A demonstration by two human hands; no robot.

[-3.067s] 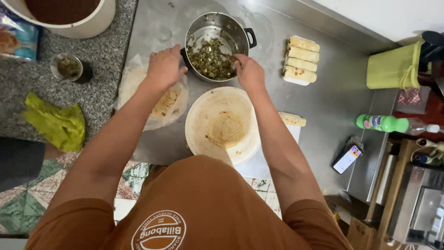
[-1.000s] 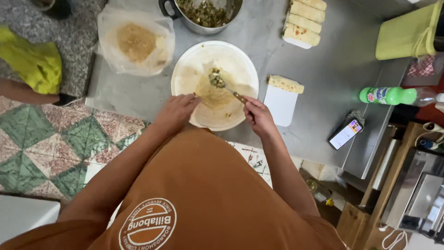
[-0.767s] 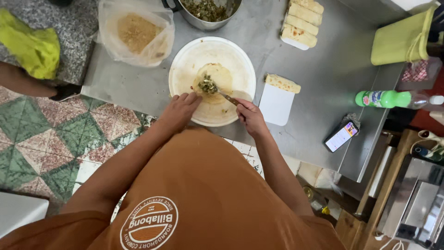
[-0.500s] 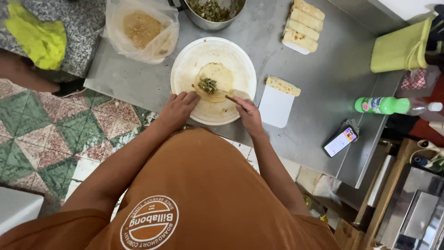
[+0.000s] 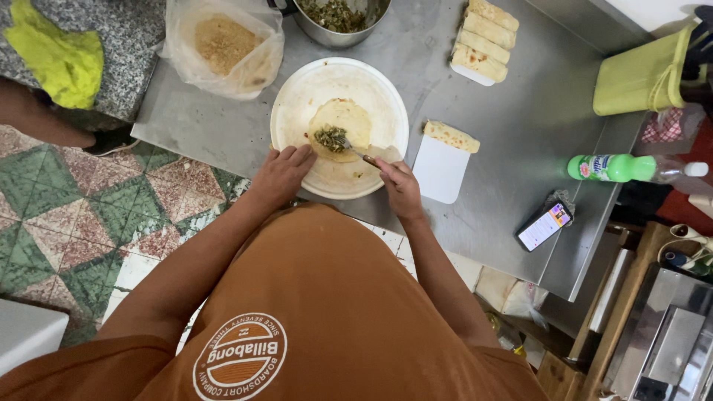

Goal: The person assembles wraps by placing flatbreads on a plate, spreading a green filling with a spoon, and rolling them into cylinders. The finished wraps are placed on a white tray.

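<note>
Steel counter (image 5: 520, 156), tiled floor, L hand (image 5: 282, 174) open on plate (image 5: 297, 96), R hand (image 5: 399, 187) prob. gripping spoon (image 5: 356, 152)

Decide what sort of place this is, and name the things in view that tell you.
Probably a small kitchen or food-prep area: a steel worktable carries a metal pot of green filling, a white plate with a flat wrapper being filled, and finished rolls.

Left hand (image 5: 282, 172) flat, right hand (image 5: 399, 186) clenched.
</note>
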